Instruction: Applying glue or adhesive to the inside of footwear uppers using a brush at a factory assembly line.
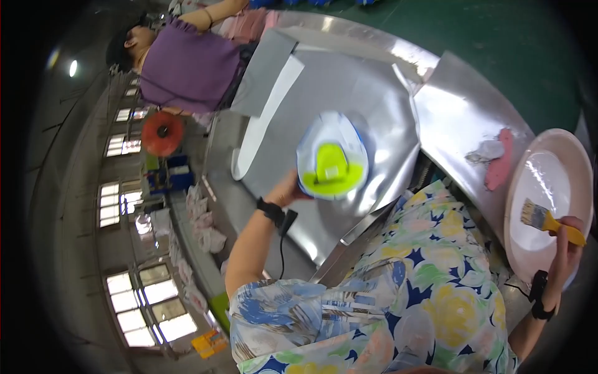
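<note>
My left hand point(290, 192) is raised over the silver metal table point(349, 93) and grips a white shoe part with a neon yellow inside point(332, 157) by its lower left edge. My right hand point(568, 242) holds a yellow-handled brush point(547, 220), its bristles resting over the white inside of a round pink basin point(522, 246) at the right. Each wrist wears a black band, and a thin cable hangs from the left one.
A pink rag point(500, 167) and a crumpled white cloth point(488, 149) lie on a metal sheet beside the basin. Another person in a purple top point(187, 65) sits at the far side. A red round reel point(162, 133) and stacked bags stand at the left.
</note>
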`<state>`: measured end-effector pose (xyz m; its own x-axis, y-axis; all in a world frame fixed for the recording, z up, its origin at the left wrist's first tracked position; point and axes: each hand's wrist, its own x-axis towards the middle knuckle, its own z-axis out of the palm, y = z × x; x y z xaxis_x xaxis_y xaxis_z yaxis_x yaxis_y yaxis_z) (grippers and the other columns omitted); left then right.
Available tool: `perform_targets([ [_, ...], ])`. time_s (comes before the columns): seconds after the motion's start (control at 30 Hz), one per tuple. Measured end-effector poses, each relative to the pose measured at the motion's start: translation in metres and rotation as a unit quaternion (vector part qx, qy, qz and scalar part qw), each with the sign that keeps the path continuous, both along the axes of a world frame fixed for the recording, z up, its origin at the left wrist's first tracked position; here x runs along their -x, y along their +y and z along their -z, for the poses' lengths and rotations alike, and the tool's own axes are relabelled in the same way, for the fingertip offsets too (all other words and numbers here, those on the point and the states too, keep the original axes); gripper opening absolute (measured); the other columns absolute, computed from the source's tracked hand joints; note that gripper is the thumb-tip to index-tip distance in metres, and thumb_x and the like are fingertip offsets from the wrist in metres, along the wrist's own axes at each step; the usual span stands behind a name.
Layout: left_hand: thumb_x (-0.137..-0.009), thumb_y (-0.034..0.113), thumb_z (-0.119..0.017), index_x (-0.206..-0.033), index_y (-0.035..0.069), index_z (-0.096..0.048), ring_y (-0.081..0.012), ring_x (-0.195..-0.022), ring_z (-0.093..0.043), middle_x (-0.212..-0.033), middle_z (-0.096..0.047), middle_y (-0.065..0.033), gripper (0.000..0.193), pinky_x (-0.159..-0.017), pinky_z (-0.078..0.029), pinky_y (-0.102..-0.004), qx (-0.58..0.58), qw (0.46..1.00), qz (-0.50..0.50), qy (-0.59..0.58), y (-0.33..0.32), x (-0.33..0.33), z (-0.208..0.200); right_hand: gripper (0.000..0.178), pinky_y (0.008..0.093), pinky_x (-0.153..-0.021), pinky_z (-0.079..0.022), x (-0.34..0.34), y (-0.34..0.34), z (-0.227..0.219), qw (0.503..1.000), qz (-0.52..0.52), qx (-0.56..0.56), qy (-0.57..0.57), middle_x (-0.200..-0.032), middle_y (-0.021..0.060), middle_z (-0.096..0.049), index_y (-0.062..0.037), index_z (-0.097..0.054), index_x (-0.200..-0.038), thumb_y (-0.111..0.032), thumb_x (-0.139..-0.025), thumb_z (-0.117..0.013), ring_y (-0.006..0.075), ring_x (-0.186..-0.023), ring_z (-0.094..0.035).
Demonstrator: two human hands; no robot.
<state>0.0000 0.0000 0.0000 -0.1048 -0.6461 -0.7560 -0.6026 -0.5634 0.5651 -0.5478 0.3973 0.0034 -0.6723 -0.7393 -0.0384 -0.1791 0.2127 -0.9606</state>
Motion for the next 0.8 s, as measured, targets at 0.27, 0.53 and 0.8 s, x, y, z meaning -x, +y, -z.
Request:
perform_targets([
  [0.27, -0.091, 0.028, -0.063, -0.133, -0.004, -0.047, -0.0376, -0.109, -0.063, -0.120, -0.062, -0.0257, 0.056, -0.093, -0.050, -0.0435, 0.438, 0.764, 0.409, -0.238, -0.003, 0.171, -0.006, 0.011, 0.0233, -0.077, -0.046, -0.056, 0.004, -0.037, 0.997, 0.056, 0.015, -0.042, -0.094, 0.0041, -0.057, -0.0023, -0.057, -0.102, -0.009, -0.094, -0.060, 0.0101, -0.085, -0.057],
  [0.53, -0.077, -0.004, -0.059, -0.114, 0.003, -0.055, -0.0395, -0.109, -0.056, -0.119, -0.059, -0.0217, 0.038, -0.094, -0.046, -0.0445, 0.658, 0.563, 0.498, -0.050, -0.076, 0.187, 0.030, 0.008, 0.0235, -0.073, -0.046, -0.051, 0.025, -0.016, 0.993, 0.119, 0.013, -0.014, -0.089, 0.0038, -0.058, 0.0001, -0.057, -0.096, -0.005, -0.092, -0.060, 0.0104, -0.081, -0.058],
  [0.8, -0.077, -0.009, -0.053, -0.122, 0.005, -0.057, -0.0365, -0.105, -0.059, -0.112, -0.061, -0.0167, 0.047, -0.090, -0.049, -0.0398, 0.597, 0.545, 0.581, -0.097, -0.098, 0.191, -0.027, 0.025, 0.0296, -0.060, -0.048, -0.006, -0.036, -0.001, 0.984, 0.092, -0.075, 0.129, -0.072, 0.0112, -0.066, 0.0027, -0.064, -0.092, -0.021, -0.089, -0.069, 0.0162, -0.064, -0.062],
])
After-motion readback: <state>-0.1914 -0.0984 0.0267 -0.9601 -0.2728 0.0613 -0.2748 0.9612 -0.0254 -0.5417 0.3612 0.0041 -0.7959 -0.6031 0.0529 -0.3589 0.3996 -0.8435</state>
